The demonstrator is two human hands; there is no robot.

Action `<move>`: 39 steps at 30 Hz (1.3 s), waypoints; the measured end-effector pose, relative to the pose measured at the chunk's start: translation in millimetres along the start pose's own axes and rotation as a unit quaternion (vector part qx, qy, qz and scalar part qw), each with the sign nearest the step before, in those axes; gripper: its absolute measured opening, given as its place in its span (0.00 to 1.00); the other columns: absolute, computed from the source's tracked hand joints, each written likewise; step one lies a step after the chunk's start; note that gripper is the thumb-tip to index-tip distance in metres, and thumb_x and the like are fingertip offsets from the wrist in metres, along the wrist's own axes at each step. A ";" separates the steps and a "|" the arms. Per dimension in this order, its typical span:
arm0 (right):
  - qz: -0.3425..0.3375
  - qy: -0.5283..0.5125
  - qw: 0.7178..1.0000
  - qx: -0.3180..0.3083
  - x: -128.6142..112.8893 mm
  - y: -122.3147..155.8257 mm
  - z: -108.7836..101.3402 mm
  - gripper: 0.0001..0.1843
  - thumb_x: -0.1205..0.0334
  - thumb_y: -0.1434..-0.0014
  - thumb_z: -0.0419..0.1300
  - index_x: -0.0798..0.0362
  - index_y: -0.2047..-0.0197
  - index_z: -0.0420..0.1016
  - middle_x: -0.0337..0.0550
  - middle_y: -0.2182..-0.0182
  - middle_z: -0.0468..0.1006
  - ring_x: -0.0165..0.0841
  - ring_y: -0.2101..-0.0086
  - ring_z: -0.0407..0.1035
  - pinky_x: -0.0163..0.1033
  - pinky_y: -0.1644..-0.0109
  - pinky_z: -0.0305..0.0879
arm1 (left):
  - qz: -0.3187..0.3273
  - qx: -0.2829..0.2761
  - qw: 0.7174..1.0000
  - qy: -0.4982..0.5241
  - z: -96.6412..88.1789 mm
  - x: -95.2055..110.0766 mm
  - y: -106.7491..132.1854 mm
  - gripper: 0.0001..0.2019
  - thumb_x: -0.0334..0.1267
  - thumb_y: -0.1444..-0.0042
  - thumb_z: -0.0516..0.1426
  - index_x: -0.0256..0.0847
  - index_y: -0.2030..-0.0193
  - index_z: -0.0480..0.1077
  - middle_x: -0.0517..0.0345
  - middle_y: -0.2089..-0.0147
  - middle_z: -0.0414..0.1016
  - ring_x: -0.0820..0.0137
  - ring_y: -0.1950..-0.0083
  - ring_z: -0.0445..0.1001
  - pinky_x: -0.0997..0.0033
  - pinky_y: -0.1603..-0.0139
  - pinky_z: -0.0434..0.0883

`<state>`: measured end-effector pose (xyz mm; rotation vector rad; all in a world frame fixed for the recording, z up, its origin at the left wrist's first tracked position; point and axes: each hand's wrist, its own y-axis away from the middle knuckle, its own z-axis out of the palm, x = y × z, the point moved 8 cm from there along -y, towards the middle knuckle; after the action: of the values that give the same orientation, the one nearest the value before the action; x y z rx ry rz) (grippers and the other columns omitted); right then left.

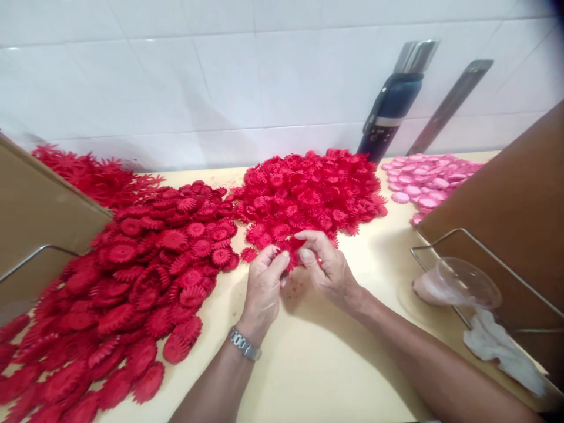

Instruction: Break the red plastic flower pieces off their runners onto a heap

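Note:
Low over the table, in front of the middle heap, my left hand pinches a small red fabric flower between thumb and fingers. On the other side, my right hand has its thumb and bent fingers at the flower's right edge, the forefinger arching over it. The flower is partly hidden by the fingertips and blends with the heap of red frilled flowers behind. To the left spreads a big pile of darker red round pieces with notched rims. A metal-banded watch is on my left wrist.
Red strip-like petals lie at the back left. Pink discs are at the back right. A dark blue flask stands by the tiled wall. Cardboard panels flank the table. A plastic cup lies tipped beside a crumpled tissue.

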<state>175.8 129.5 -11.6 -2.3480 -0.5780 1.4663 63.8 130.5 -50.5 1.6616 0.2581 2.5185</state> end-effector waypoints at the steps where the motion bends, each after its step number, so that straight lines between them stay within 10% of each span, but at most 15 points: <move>1: 0.002 -0.006 1.000 0.000 -0.2 0.1 -0.1 0.11 0.61 0.38 0.47 0.52 0.52 0.60 0.36 0.76 0.67 0.28 0.77 0.65 0.33 0.72 0.63 | 0.001 0.000 1.000 0.001 0.4 0.3 0.4 0.13 0.40 0.57 0.61 0.38 0.77 0.60 0.69 0.80 0.56 0.82 0.81 0.53 0.82 0.82 0.52; 12: -0.010 -0.017 0.999 -0.041 -15.2 -7.4 -0.8 0.06 0.61 0.47 0.60 0.52 0.70 0.67 0.38 0.74 0.69 0.28 0.72 0.65 0.34 0.68 0.63 | 0.040 -0.057 0.996 -0.046 2.6 -0.7 0.4 0.19 0.45 0.49 0.57 0.39 0.81 0.53 0.67 0.80 0.49 0.79 0.79 0.49 0.78 0.79 0.50; 20: 0.016 -0.025 0.999 -0.013 -5.1 -10.8 -9.2 0.07 0.70 0.47 0.56 0.53 0.76 0.68 0.38 0.77 0.67 0.29 0.74 0.63 0.35 0.70 0.60 | 0.061 -0.083 0.965 -0.242 4.6 3.9 0.9 0.12 0.44 0.48 0.56 0.40 0.75 0.60 0.67 0.80 0.56 0.78 0.79 0.53 0.77 0.79 0.51; 39: 0.025 0.047 0.997 0.050 -7.4 -9.7 -10.7 0.09 0.69 0.46 0.52 0.53 0.77 0.61 0.37 0.78 0.65 0.29 0.74 0.61 0.34 0.70 0.58 | 0.111 -0.057 0.953 -0.276 9.1 13.9 6.2 0.13 0.39 0.48 0.53 0.40 0.79 0.55 0.68 0.80 0.52 0.78 0.78 0.52 0.77 0.78 0.53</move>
<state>181.0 133.7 3.2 -2.3547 -0.4155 1.3628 66.7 127.8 -33.2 2.3559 -0.1326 2.0255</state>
